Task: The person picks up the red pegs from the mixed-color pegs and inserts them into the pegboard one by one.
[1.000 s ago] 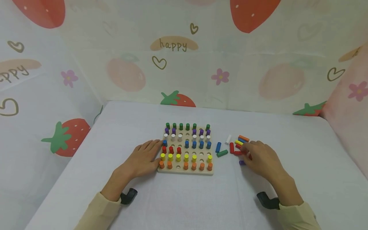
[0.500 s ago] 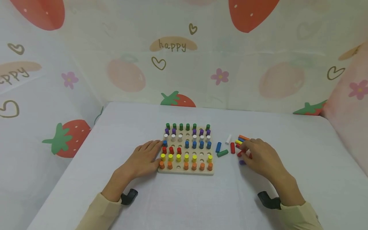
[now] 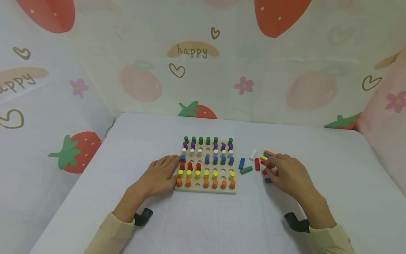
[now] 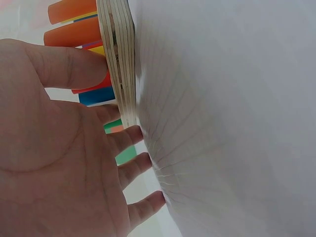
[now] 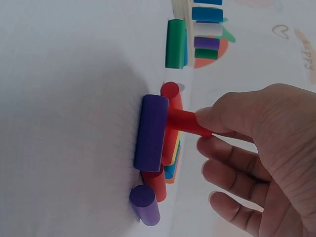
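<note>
In the head view, a square pale wooden board (image 3: 204, 191) lay on the white cloth-covered table (image 3: 203, 225), short of its far edge. Upright cylindrical pegs filled seven rows: six green pegs (image 3: 201, 140) along the board's far edge, then five purple pegs (image 3: 215, 146), six white pegs (image 3: 200, 152), five blue pegs (image 3: 215, 160), three red pegs (image 3: 190, 166), six yellow pegs (image 3: 198, 175) and, along the near edge, six orange pegs (image 3: 206, 183). Past the right edge lay two loose blue pegs (image 3: 241, 163), one loose green peg (image 3: 246, 170), one loose white peg (image 3: 252, 155) and several loose red pegs (image 3: 257, 164), too overlapped to count. The left hand (image 3: 157, 176) rested, fingers extended, at the board's left edge; the right hand (image 3: 290, 176) was over the loose group. In the left wrist view, two orange pegs showed beside the thumb at the near left corner, the four fingers apart. In the right wrist view, the right hand pinched one red cylindrical peg (image 5: 183, 122) between thumb and forefinger, its lower end behind one of two loose purple pegs (image 5: 150, 133); contact could not be told.
</note>
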`<control>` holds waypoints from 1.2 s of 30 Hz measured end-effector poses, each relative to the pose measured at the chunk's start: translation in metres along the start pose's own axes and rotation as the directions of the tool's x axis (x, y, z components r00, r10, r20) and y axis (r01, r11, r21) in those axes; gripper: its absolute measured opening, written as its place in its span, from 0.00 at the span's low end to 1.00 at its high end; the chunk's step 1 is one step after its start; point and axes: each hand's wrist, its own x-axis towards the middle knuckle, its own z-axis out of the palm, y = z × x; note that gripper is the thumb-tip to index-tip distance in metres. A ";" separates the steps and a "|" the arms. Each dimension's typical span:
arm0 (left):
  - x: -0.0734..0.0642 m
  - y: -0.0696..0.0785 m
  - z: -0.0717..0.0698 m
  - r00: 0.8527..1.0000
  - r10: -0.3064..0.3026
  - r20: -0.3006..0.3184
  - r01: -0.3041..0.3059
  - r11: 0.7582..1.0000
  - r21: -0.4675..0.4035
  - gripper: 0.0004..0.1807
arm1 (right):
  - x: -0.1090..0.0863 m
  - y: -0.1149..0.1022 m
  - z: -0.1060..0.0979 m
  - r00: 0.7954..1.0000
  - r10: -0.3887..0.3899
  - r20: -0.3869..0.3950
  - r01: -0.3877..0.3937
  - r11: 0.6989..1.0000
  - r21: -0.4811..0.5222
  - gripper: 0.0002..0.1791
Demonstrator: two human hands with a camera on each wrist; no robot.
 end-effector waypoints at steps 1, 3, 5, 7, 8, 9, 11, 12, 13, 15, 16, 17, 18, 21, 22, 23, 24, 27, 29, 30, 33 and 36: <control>0.000 0.000 0.000 1.000 0.000 0.001 0.000 1.000 0.001 0.38 | 0.000 0.000 0.000 1.000 -0.001 -0.002 0.001 1.000 0.001 0.08; 0.000 0.000 0.000 1.000 -0.002 0.003 0.002 1.000 0.002 0.39 | 0.000 0.000 0.000 1.000 -0.003 -0.007 0.003 1.000 0.005 0.08; 0.000 0.000 -0.001 1.000 -0.003 0.005 0.003 1.000 0.002 0.39 | 0.000 -0.001 0.000 1.000 -0.011 -0.009 0.011 1.000 0.011 0.08; 0.000 0.001 -0.001 1.000 -0.001 0.005 0.001 1.000 0.002 0.39 | 0.000 -0.001 -0.001 1.000 -0.022 -0.011 0.023 1.000 0.017 0.08; 0.000 0.001 -0.002 1.000 -0.001 0.005 0.001 1.000 0.003 0.39 | 0.000 -0.002 0.000 1.000 -0.027 -0.012 0.028 0.999 0.021 0.08; 0.000 0.001 -0.002 1.000 0.001 0.005 -0.001 1.000 0.003 0.39 | 0.000 -0.002 0.000 0.999 -0.033 -0.014 0.034 0.999 0.023 0.07; 0.000 0.002 -0.002 1.000 0.002 0.005 -0.002 1.000 0.004 0.39 | 0.000 -0.003 0.000 0.999 -0.045 -0.023 0.046 0.999 0.022 0.07; 0.000 0.002 -0.002 1.000 0.003 0.005 -0.003 1.000 0.004 0.38 | 0.000 -0.003 0.000 0.998 -0.051 -0.031 0.052 0.999 0.017 0.07; 0.000 0.002 -0.002 1.000 0.003 0.006 -0.003 1.000 0.005 0.38 | 0.000 -0.004 0.001 0.998 -0.056 -0.038 0.056 0.998 0.015 0.07; 0.001 0.002 -0.002 1.000 0.003 0.007 -0.003 1.000 0.002 0.38 | 0.001 -0.005 0.001 0.997 -0.066 -0.049 0.066 0.998 0.010 0.07; 0.001 0.002 -0.002 1.000 0.002 0.008 -0.002 1.000 0.000 0.38 | 0.001 -0.005 0.001 0.996 -0.070 -0.053 0.070 0.997 0.007 0.08; 0.001 0.002 -0.002 1.000 0.003 0.008 -0.003 1.000 -0.002 0.38 | 0.002 -0.006 0.002 0.995 -0.076 -0.058 0.077 0.997 0.006 0.08; 0.001 0.002 -0.002 1.000 0.001 0.009 -0.001 1.000 -0.002 0.38 | 0.002 -0.007 0.002 0.995 -0.081 -0.061 0.081 0.997 0.005 0.08; 0.001 0.002 -0.002 1.000 -0.005 0.010 0.005 1.000 -0.003 0.38 | 0.005 -0.008 0.003 0.992 -0.096 -0.077 0.096 0.995 -0.004 0.09; 0.000 0.002 -0.002 1.000 -0.008 0.009 0.008 1.000 -0.003 0.38 | 0.006 -0.009 0.004 0.991 -0.105 -0.084 0.105 0.994 -0.005 0.09; 0.000 0.001 -0.002 1.000 -0.010 0.007 0.010 1.000 -0.002 0.38 | 0.007 -0.010 0.005 0.989 -0.114 -0.090 0.114 0.993 -0.006 0.09; 0.000 0.001 -0.002 1.000 -0.011 0.005 0.011 1.000 -0.001 0.38 | 0.008 -0.010 0.005 0.988 -0.121 -0.094 0.121 0.993 -0.007 0.09; 0.000 0.001 -0.002 1.000 -0.006 -0.001 0.006 1.000 -0.004 0.38 | 0.011 -0.012 0.008 0.985 -0.143 -0.096 0.144 0.990 0.002 0.08; 0.000 0.001 -0.002 1.000 -0.005 -0.003 0.005 1.000 -0.004 0.38 | 0.014 -0.014 0.010 0.984 -0.155 -0.085 0.156 0.988 0.006 0.08; 0.000 0.000 -0.002 1.000 -0.005 -0.003 0.005 1.000 -0.006 0.38 | 0.015 -0.016 0.010 0.984 -0.160 -0.078 0.161 0.987 0.006 0.09; 0.001 0.000 -0.002 1.000 -0.008 -0.002 0.008 1.000 -0.011 0.39 | 0.018 -0.021 0.013 0.983 -0.177 -0.057 0.177 0.984 0.006 0.10; 0.001 -0.001 0.000 1.000 -0.003 -0.005 0.003 1.000 -0.017 0.39 | 0.021 -0.027 0.015 0.978 -0.202 -0.048 0.202 0.979 0.008 0.09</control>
